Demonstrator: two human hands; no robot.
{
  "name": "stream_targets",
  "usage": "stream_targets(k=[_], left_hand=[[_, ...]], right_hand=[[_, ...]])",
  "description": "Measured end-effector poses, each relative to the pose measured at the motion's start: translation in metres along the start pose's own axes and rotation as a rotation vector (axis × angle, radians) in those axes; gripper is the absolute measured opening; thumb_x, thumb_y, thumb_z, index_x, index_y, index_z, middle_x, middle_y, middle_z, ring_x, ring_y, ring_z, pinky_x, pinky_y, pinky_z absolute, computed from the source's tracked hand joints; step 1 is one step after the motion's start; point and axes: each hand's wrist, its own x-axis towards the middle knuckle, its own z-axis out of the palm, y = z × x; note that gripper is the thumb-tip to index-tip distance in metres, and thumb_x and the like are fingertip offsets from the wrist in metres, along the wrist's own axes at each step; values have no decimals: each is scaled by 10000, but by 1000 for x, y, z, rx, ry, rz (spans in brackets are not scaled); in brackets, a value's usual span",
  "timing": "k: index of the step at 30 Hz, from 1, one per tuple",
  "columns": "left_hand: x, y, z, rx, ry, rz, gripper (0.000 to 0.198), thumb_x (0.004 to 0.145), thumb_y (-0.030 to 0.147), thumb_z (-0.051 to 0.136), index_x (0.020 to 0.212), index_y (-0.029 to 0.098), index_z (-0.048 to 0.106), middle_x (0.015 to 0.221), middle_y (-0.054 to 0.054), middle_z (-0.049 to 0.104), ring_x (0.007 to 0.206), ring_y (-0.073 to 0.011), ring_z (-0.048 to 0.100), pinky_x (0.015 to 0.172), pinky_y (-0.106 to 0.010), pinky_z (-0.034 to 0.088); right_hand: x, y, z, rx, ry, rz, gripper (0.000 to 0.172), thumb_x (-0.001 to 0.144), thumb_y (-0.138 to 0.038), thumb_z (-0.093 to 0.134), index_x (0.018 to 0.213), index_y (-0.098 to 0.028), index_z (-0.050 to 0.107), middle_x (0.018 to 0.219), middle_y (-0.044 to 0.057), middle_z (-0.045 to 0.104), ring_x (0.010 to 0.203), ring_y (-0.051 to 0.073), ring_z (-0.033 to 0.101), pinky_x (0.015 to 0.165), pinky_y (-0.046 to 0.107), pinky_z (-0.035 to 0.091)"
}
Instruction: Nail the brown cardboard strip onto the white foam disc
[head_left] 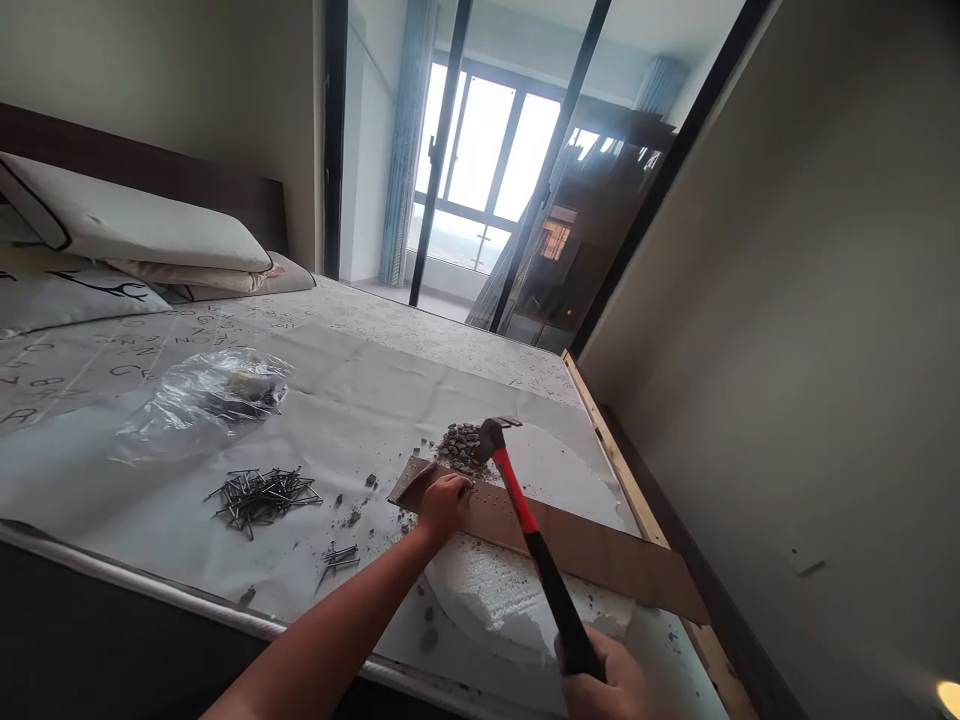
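1. While the left hand (444,503) presses down on the near-left end of the brown board (555,535), fingers bunched together at a spot on its top edge, the person seems to be steadying a nail there; the nail itself is too small to make out.
2. Right hand (604,685) is wrapped tight around the black grip of the hammer (525,510), at 5 o'clock in the frame. The red-and-black handle slants up toward 11 o'clock, and the head hangs just above the board, beside the left fingertips.
3. The board lies across a white foam slab (495,590) on the paper-covered bed (360,400), running from centre frame toward 4 o'clock.
4. A small heap of grey bits (459,447) sits just beyond the hammer head, at 12 o'clock from the left hand.
5. Loose nails (262,495) lie piled at 9 o'clock from the left hand, well apart; a smaller cluster of nails (339,557) is near the forearm. A clear plastic bag (210,395) sits farther out at 10 o'clock.
6. Step judged: mid-hammering, nail being started into the board.
7. Next move likely calls for a short controlled tap that lands square, with the left fingers kept clear of the head.
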Motion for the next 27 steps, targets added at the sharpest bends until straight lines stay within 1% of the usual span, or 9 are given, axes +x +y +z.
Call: stream_targets(k=[2, 4, 10, 13, 16, 21, 24, 25, 27], left_hand=[[0, 0, -1, 2, -9, -3, 146, 765, 203, 497, 798, 189, 638, 865, -59, 652, 804, -181, 574, 706, -284, 418], [0, 0, -1, 7, -14, -13, 154, 769, 203, 490, 799, 186, 640, 873, -60, 652, 807, -181, 574, 709, -283, 420], [0, 0, -2, 55, -5, -11, 142, 768, 192, 494, 745, 178, 633, 814, -46, 648, 778, -165, 570, 693, -265, 418], [0, 1, -3, 75, -18, -1, 131, 767, 195, 503, 736, 179, 629, 819, -45, 648, 791, -165, 567, 698, -262, 413], [0, 4, -5, 86, -33, -27, 121, 762, 195, 509, 750, 179, 628, 839, -44, 648, 786, -166, 565, 692, -263, 411], [-1, 3, -5, 103, -62, -20, 128, 749, 166, 506, 734, 174, 633, 814, -52, 640, 813, -175, 558, 729, -276, 412], [0, 1, -5, 129, -89, -1, 122, 721, 142, 513, 697, 166, 630, 780, -56, 628, 804, -184, 553, 739, -293, 415], [1, 1, -6, 105, -86, -2, 116, 710, 142, 521, 730, 164, 633, 787, -55, 626, 793, -179, 553, 735, -292, 421], [4, 4, -11, 0, -56, -18, 192, 694, 146, 529, 861, 158, 623, 796, -47, 616, 750, -158, 554, 701, -275, 438]], right_hand=[[-4, -4, -4, 72, -12, 7, 70, 611, -228, 479, 640, -212, 417, 439, -90, 311, 401, 71, 306, 416, 199, 261], [-5, -6, -4, 91, -26, 9, 75, 628, -232, 484, 653, -211, 417, 426, -98, 294, 384, 68, 293, 402, 197, 254], [2, -6, 8, -31, -10, 7, 96, 557, -138, 484, 553, -191, 404, 456, -75, 324, 440, 66, 340, 435, 194, 260], [-5, -13, 3, 45, -4, 0, 77, 573, -173, 466, 599, -201, 398, 427, -96, 281, 395, 57, 294, 414, 195, 234], [-10, -16, -1, 110, -9, 13, 67, 610, -221, 450, 640, -213, 391, 397, -115, 251, 347, 52, 251, 388, 195, 215], [1, -4, 7, 100, -65, 66, 68, 558, -195, 442, 611, -202, 400, 397, -102, 310, 363, 53, 292, 394, 190, 244], [1, -3, 7, 135, -84, 81, 81, 540, -213, 427, 610, -205, 387, 390, -110, 295, 349, 45, 267, 377, 187, 216], [-1, -4, 5, 158, -79, 80, 90, 543, -225, 426, 619, -209, 380, 384, -117, 280, 339, 41, 248, 369, 186, 199], [-7, -10, -1, 188, -58, 65, 101, 565, -248, 427, 641, -215, 369, 369, -129, 257, 321, 37, 216, 353, 186, 170]])
